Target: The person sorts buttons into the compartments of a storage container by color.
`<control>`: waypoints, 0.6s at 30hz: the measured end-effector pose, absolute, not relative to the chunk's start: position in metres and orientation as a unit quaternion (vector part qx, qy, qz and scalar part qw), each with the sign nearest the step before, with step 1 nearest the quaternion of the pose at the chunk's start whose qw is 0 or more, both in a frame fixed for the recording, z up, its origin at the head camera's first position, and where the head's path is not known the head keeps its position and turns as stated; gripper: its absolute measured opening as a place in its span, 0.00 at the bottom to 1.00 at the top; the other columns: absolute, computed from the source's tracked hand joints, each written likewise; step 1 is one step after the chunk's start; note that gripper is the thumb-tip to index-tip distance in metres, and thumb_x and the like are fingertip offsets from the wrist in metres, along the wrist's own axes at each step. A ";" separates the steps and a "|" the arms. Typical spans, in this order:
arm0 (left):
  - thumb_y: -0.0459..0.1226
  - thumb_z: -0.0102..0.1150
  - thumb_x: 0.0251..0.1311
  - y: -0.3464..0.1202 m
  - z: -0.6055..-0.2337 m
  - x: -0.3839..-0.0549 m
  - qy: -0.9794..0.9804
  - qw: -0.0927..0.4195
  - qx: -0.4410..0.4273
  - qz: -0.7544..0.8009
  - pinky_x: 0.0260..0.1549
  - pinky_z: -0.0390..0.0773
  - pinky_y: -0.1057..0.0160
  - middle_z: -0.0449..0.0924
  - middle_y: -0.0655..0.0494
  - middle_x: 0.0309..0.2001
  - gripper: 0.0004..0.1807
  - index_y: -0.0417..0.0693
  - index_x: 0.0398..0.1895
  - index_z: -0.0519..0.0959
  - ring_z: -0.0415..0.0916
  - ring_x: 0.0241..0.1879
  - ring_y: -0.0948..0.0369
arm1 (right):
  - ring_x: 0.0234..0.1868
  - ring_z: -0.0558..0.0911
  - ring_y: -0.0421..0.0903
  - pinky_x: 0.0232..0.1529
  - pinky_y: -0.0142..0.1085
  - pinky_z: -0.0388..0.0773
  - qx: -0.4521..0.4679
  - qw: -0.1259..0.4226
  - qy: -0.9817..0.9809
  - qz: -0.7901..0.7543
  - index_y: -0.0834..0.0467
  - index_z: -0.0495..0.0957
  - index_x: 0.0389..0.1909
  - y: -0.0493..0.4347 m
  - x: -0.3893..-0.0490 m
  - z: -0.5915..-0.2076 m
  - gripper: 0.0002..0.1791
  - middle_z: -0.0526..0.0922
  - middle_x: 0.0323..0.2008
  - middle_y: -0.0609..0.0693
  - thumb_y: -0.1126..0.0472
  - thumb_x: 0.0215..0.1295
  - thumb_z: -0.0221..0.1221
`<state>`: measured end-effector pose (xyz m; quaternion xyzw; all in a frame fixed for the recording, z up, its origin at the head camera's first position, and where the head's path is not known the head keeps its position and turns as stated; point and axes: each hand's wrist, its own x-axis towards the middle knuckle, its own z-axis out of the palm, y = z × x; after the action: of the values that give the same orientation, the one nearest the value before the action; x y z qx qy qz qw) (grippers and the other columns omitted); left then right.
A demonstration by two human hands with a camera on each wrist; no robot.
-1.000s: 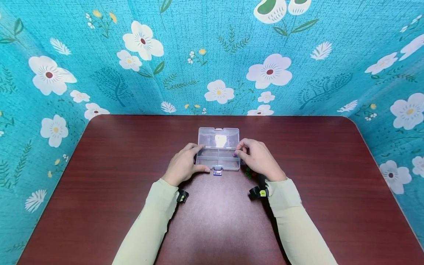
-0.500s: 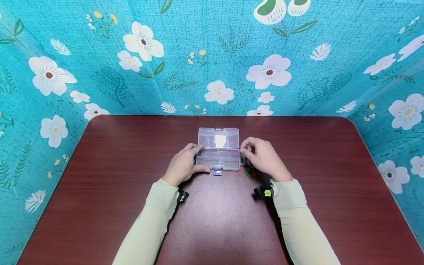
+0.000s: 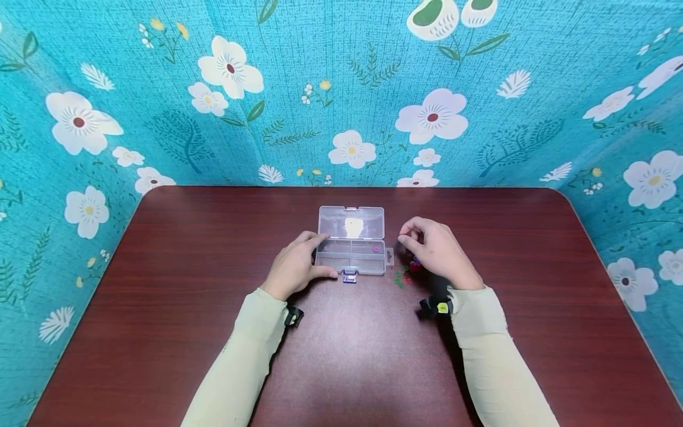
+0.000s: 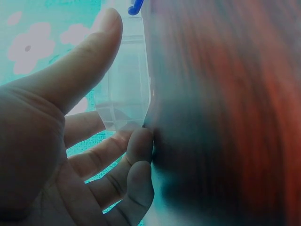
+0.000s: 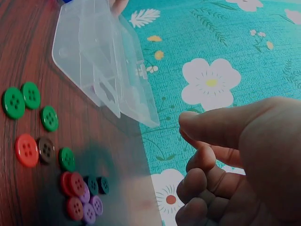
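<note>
A clear plastic compartment box (image 3: 333,263) stands with its lid (image 3: 333,222) tipped back. In one rear compartment, on the right, lies a purple button (image 3: 376,249). My left hand (image 3: 292,265) grips the box's left end, thumb at the front edge and fingers along the far side. My right hand (image 3: 439,249) hovers to the right of the box, fingers loosely bent, thumb near the index fingertip and nothing visible between them. Beside it on the table, the right wrist view has green buttons (image 5: 13,102), a red button (image 5: 27,150), a brown button (image 5: 46,149) and purple buttons (image 5: 89,213).
A blue-tinted latch (image 3: 350,277) juts from the box's front, and a hanging tab (image 3: 390,257) from its right end. The dark red wooden table (image 3: 213,237) ends at a blue flowered cloth (image 3: 299,118) behind.
My right hand has moved right, away from the box's right end, leaving the purple button in the compartment and uncovering loose buttons. My left hand has stayed on the box.
</note>
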<state>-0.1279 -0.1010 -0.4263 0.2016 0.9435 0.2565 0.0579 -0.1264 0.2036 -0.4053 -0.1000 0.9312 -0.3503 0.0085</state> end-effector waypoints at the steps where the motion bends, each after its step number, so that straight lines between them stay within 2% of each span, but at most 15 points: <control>1: 0.55 0.77 0.46 -0.101 -0.426 -0.128 0.943 0.058 0.201 0.257 0.51 0.77 0.49 0.75 0.49 0.61 0.48 0.45 0.71 0.72 0.77 0.53 0.52 | 0.20 0.69 0.43 0.29 0.39 0.66 -0.100 0.009 0.931 -0.351 0.54 0.81 0.37 0.205 -0.126 -0.405 0.02 0.74 0.25 0.47 0.60 0.70 0.61; 18: 0.56 0.76 0.47 -0.101 -0.428 -0.130 0.945 0.063 0.201 0.251 0.52 0.77 0.49 0.74 0.50 0.62 0.49 0.46 0.71 0.71 0.77 0.55 0.52 | 0.25 0.70 0.45 0.31 0.40 0.67 -0.088 0.009 0.933 -0.348 0.54 0.80 0.38 0.216 -0.122 -0.411 0.02 0.74 0.27 0.48 0.60 0.69 0.62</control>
<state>-0.1295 -0.1011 -0.4282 0.2006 0.9448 0.2512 0.0626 -0.1220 0.2165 -0.4107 -0.0877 0.9334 -0.3479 0.0087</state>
